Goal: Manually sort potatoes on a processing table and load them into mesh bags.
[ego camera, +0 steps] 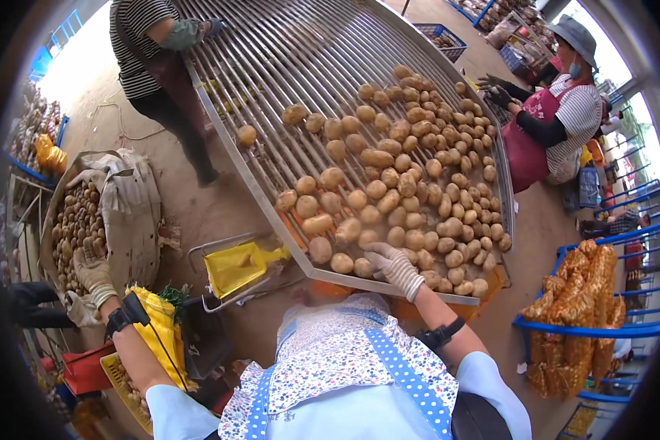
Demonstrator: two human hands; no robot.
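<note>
Many potatoes [407, 184] lie on a slatted metal sorting table [275, 82], crowded towards its near right corner. My right hand [393, 267], in a pale work glove, rests among the potatoes at the near edge; its fingers point left, and whether it grips one cannot be told. Out to the left, my gloved left hand [94, 269] is spread over a large woven sack [132, 214] filled with small potatoes [77, 225]. No potato shows in its palm, and its fingers are apart.
One co-worker [154, 60] leans at the table's far left side; another [555, 115] stands at its right side. A yellow mesh bag [236, 267] hangs on a metal frame beside the near left corner. Blue racks with orange net bags [577, 313] stand at right, a yellow crate [110, 374] at lower left.
</note>
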